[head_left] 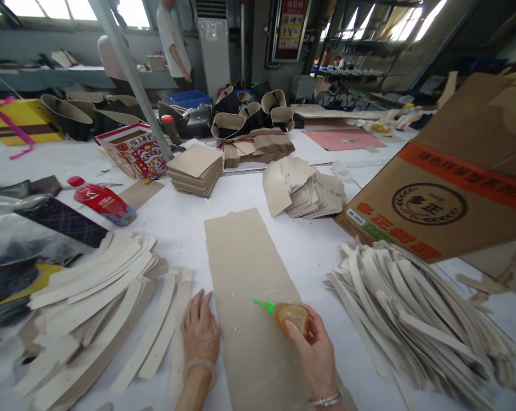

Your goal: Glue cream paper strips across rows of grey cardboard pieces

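A long beige board [241, 257] lies flat in front of me, with small glossy drops on its surface. My right hand [317, 361] is closed around a squeeze bottle of amber glue [290, 317]; its green nozzle points left, above the board. Flat along the board's left edge rests my left hand [201, 332], fingers stretched out and holding nothing. Partly under that hand is a pale strip [181, 308], and two similar strips [157, 319] lie just left of it. Further left is a pile of wider curved strips [99, 285].
A heap of narrow strips [403, 302] lies at right, below a large cardboard box [438, 171]. Stacked beige squares [197, 168] and fanned pieces [303, 188] stand behind the board. A red bottle [101, 200] lies at left. A slanted metal pole [132, 74] rises beyond.
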The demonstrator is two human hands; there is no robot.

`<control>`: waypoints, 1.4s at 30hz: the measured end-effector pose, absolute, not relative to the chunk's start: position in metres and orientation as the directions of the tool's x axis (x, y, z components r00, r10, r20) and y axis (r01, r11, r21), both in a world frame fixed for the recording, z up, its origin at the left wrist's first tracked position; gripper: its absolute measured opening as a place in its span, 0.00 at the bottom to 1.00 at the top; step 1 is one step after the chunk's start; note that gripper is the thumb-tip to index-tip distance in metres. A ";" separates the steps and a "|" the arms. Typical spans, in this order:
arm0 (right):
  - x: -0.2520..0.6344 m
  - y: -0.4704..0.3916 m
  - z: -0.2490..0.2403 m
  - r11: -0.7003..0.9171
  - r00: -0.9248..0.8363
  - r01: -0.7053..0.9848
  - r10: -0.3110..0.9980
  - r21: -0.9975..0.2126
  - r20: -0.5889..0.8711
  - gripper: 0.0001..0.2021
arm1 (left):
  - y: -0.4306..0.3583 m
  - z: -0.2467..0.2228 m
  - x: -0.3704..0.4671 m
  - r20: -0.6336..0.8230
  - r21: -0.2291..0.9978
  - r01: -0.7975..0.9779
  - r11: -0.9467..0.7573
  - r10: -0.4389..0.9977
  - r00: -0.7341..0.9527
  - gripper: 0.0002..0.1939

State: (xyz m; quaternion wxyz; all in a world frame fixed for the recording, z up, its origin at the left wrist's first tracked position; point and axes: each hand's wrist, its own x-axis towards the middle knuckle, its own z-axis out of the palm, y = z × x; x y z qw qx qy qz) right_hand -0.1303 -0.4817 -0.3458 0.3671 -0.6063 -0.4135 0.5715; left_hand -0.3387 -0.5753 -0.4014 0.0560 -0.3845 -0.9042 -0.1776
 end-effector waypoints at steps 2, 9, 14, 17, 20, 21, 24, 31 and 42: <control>-0.137 -0.488 -0.347 -0.391 -0.027 0.083 0.919 -0.917 -0.394 0.30 | -0.576 -0.403 -0.339 0.240 0.279 0.718 0.638 0.677 -0.695 0.19; -0.165 -0.512 -0.346 -0.468 -0.110 -0.031 0.880 -0.883 -0.462 0.30 | -0.578 -0.411 -0.342 0.270 0.371 0.716 0.591 0.669 -0.692 0.20; -0.165 -0.516 -0.327 -0.686 -0.298 -0.382 0.726 -0.620 -0.620 0.24 | -0.579 -0.418 -0.348 0.327 0.483 0.711 0.512 0.647 -0.688 0.19; -0.143 -0.510 -0.314 -0.692 -0.309 -0.452 0.713 -0.563 -0.629 0.20 | -0.579 -0.413 -0.353 0.342 0.581 0.688 0.435 0.636 -0.692 0.19; -0.110 -0.502 -0.308 -0.640 -0.217 -0.435 0.757 -0.633 -0.616 0.21 | -0.584 -0.395 -0.350 0.327 0.640 0.669 0.378 0.654 -0.682 0.18; -0.099 -0.500 -0.308 -0.618 -0.177 -0.423 0.773 -0.662 -0.609 0.23 | -0.588 -0.386 -0.347 0.328 0.634 0.679 0.370 0.667 -0.669 0.17; -0.068 -0.498 -0.314 -0.562 -0.057 -0.377 0.807 -0.736 -0.587 0.26 | -0.608 -0.365 -0.329 0.341 0.534 0.775 0.338 0.753 -0.563 0.15; -0.032 -0.497 -0.331 -0.491 0.114 -0.284 0.836 -0.824 -0.537 0.32 | -0.673 -0.367 -0.306 0.297 0.296 0.954 0.053 0.944 -0.145 0.17; -0.035 -0.504 -0.347 -0.445 0.177 -0.087 0.873 -0.891 -0.454 0.33 | -0.689 -0.381 -0.303 0.203 0.246 0.966 0.080 0.970 -0.132 0.27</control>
